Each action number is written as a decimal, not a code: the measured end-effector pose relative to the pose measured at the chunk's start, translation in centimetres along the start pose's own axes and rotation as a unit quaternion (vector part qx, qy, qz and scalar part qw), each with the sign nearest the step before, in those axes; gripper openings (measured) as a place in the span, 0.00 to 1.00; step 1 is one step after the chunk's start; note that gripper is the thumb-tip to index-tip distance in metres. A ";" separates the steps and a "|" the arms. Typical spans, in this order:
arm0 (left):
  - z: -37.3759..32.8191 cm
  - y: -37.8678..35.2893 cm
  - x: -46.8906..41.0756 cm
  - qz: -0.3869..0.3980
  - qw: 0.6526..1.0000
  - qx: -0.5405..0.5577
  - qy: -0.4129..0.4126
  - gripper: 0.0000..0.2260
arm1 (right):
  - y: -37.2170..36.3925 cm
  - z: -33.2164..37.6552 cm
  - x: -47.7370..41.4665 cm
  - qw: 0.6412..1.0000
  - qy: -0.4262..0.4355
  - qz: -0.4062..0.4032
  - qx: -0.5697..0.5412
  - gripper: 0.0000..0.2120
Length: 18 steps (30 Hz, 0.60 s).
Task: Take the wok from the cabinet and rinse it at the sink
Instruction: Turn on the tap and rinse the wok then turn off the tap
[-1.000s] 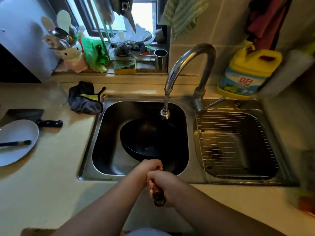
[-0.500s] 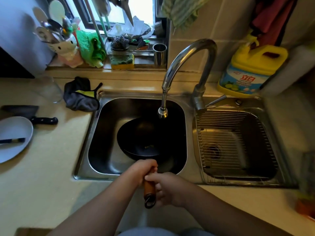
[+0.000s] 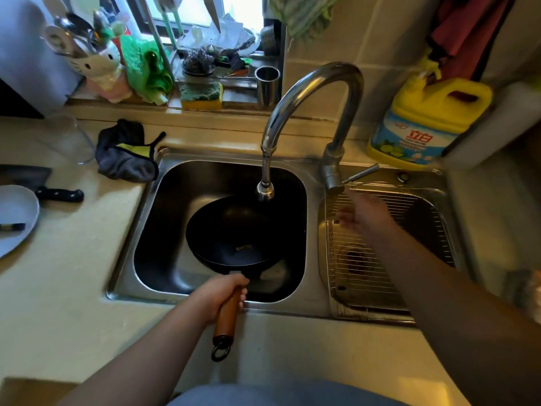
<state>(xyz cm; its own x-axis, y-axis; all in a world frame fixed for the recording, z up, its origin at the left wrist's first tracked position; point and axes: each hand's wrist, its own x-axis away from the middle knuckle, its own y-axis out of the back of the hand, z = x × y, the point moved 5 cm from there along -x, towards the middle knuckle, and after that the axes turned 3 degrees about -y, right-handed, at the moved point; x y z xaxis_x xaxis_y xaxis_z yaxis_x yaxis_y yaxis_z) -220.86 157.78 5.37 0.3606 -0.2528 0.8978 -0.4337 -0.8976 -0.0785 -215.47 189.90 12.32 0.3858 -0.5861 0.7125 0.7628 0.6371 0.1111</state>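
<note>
A black wok [image 3: 231, 232] sits tilted in the left sink basin [image 3: 164, 230], below the faucet spout [image 3: 265, 194]. My left hand [image 3: 222, 294] is shut around its brown wooden handle [image 3: 227, 317], which sticks out over the front rim. My right hand [image 3: 363, 213] is blurred, fingers apart, holding nothing, over the right basin just below the faucet lever [image 3: 361, 172]. No water runs from the spout. A small yellowish speck lies inside the wok.
A wire rack [image 3: 380, 259] covers the right basin. A yellow detergent jug [image 3: 424, 121] stands behind it. A dark cloth [image 3: 128, 153], a knife [image 3: 58, 194] and a grey plate [image 3: 14, 212] lie on the counter at left. Sponge and utensil holder line the sill.
My right hand let go of the wok handle and moved up and right toward the faucet lever. The left hand keeps holding the handle; the wok has barely shifted.
</note>
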 end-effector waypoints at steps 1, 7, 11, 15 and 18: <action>0.0 0.0 0.0 -0.001 1.000 -0.001 -0.002 0.05 | 0.2 0.9 -0.6 1.000 0.017 -0.017 -0.009 0.06; -0.1 -0.2 0.1 -0.006 0.999 -0.030 -0.020 0.07 | 0.4 4.0 -2.7 0.995 0.075 -0.065 -0.032 0.07; 0.0 -0.2 -0.1 0.002 0.999 -0.039 -0.017 0.05 | 0.8 4.5 -3.5 0.993 0.084 -0.082 -0.014 0.06; 0.1 0.0 -0.4 0.009 0.999 -0.037 -0.011 0.03 | 1.1 4.6 -3.9 0.991 0.100 -0.092 -0.004 0.06; 0.2 0.1 -0.5 0.011 0.999 -0.038 -0.010 0.03 | 1.0 4.3 -4.1 0.991 0.098 -0.088 -0.018 0.06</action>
<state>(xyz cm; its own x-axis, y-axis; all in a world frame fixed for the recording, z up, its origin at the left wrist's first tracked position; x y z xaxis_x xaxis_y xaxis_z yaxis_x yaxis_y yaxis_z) -220.93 157.71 4.84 0.3656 -0.2801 0.8876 -0.5032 -0.8617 -0.0647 -218.50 195.13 12.53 0.3363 -0.7746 0.5356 0.8434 0.5007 0.1946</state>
